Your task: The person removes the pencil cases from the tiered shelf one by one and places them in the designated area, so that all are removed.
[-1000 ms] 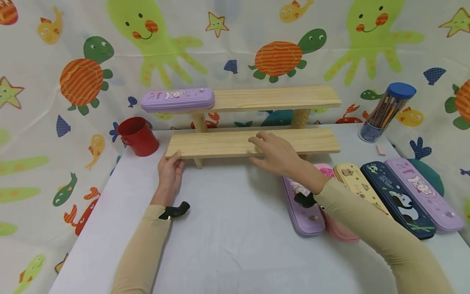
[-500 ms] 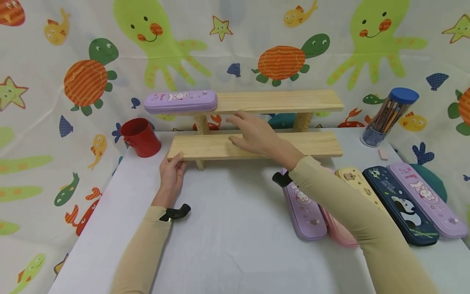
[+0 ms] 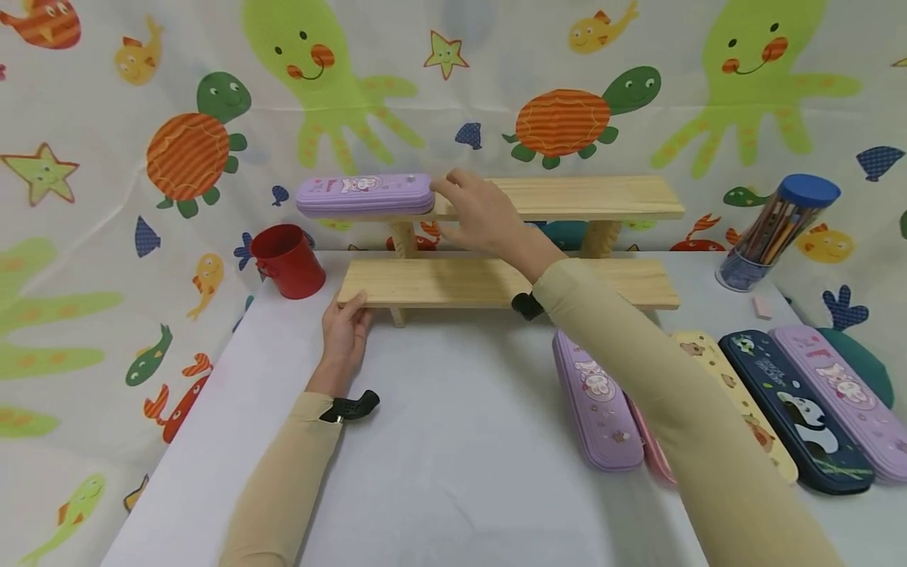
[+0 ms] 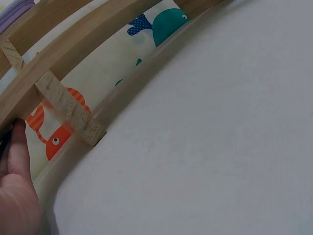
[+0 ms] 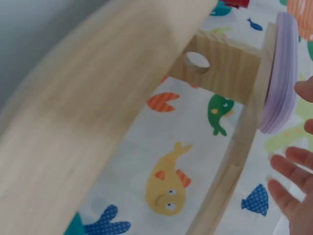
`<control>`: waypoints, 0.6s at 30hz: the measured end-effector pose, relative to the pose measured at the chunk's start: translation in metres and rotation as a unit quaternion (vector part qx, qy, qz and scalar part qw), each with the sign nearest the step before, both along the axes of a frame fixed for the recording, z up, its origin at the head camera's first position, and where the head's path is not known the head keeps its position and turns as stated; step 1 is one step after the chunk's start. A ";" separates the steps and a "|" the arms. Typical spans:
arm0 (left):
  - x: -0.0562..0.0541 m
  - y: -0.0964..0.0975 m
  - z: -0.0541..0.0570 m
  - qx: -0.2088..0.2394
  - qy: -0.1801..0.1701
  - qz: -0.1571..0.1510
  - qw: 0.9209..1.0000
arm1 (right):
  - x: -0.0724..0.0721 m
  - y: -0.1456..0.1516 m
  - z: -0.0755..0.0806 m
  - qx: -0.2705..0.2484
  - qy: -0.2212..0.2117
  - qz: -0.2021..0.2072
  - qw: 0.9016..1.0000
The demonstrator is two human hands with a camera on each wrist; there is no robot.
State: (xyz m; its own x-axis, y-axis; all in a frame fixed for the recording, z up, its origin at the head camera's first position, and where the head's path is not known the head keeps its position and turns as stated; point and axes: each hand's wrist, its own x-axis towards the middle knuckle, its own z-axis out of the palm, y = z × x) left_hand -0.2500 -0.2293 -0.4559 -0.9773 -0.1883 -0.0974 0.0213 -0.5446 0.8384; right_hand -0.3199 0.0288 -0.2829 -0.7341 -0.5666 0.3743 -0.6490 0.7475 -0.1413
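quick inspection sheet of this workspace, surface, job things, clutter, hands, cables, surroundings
surface: white table, bare in the middle.
job's things: two-tier wooden shelf; purple pencil case lies on the left end of its upper board.
clutter: red cup left of the shelf; five pencil cases in a row at right; tube of pencils with blue lid; pink eraser.
grippers: left hand grips the lower board's left end; right hand at the purple case's right end, fingers spread, contact unclear.
cables: nothing seen.
surroundings: sea-animal curtain behind and at both sides.
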 end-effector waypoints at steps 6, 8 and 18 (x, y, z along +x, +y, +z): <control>-0.002 0.001 -0.002 0.007 0.004 0.007 1.000 | -0.015 -0.020 0.006 0.003 0.005 -0.023 1.000; -0.002 0.001 -0.002 0.011 0.006 0.006 1.000 | -0.019 -0.026 0.006 0.008 -0.009 -0.032 0.999; 0.000 0.001 -0.003 0.006 -0.006 0.014 1.000 | -0.028 -0.045 0.004 0.045 -0.083 -0.028 0.995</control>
